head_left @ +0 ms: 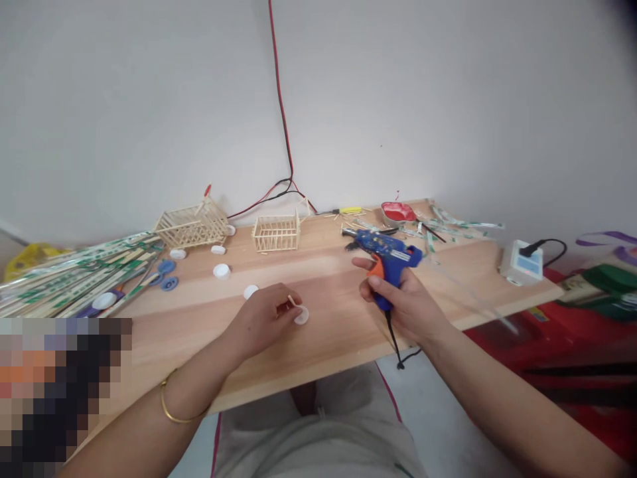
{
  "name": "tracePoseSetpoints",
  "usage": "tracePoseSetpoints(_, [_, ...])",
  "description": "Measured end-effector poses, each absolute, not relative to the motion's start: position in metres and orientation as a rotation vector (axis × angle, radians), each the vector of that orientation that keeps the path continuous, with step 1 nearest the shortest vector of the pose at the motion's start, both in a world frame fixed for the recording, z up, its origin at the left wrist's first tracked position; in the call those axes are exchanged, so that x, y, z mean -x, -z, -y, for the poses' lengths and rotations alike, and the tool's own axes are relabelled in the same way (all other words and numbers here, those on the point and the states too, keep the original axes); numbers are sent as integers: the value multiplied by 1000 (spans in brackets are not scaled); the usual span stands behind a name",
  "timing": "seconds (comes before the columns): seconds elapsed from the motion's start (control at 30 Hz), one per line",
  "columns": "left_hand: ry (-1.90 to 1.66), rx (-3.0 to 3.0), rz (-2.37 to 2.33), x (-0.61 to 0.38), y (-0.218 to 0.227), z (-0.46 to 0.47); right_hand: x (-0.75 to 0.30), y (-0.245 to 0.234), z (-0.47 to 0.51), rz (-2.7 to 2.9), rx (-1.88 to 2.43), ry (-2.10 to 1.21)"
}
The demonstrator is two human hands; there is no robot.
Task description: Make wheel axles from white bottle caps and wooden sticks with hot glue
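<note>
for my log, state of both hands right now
Left hand: closed, pinching a small white disc.
Right hand: closed around the blue glue gun.

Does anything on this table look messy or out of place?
A little: clear, green-printed wrappers lie strewn at odd angles beside the red dish, looking untidy. I see no obvious spill around the glue gun.

A person's right hand (405, 295) grips a blue hot-glue gun (385, 253) above a wooden table (333, 332) as the left hand (261, 317) pinches a white plastic cap (302, 317), with a stick-built cart (192, 227), a stick-built basket (276, 234), 2 blue discs (169, 283) and wrapped chopsticks (74, 272) arrayed beyond.
</note>
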State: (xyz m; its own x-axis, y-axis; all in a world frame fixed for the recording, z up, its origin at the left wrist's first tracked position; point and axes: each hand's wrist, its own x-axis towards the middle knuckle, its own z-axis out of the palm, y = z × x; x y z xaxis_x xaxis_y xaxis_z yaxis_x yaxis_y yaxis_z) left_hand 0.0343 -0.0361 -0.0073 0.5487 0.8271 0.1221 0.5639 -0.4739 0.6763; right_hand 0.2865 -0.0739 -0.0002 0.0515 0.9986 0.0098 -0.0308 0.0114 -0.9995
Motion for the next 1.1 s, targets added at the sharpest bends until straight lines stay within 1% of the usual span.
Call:
tracePoseSetpoints(0.13, [-590, -2203, -1126, -33, 6, 36, -292, -4, 84, 1274, 1221, -1210])
tracePoseSetpoints(0.33, [-607, -2247, -1136, -29, 2, 33, -302, -11, 90, 1885, 1450, -1205])
tracePoseSetpoints(0.47, [-597, -2244, -1168, -27, 1, 32, -297, -14, 83, 2186, 1372, -1128])
tracePoseSetpoints(0.57, [-577, -2257, -1163, -26, 1, 32, -293, -14, 74, 2240, 1255, -1083])
tracePoseSetpoints(0.67, [-555, -2280, -1159, -27, 4, 31, -290, -14, 69, 2287, 1251, -1075])
tracePoseSetpoints(0.9, [-484, -2245, -1180, -29, 6, 31, -280, -22, 65, 2289, 1544, -1204])
tracePoseSetpoints(1.1, [-458, -2232, -1201, -30, 2, 32, -274, -19, 56, 2313, 1614, -1226])
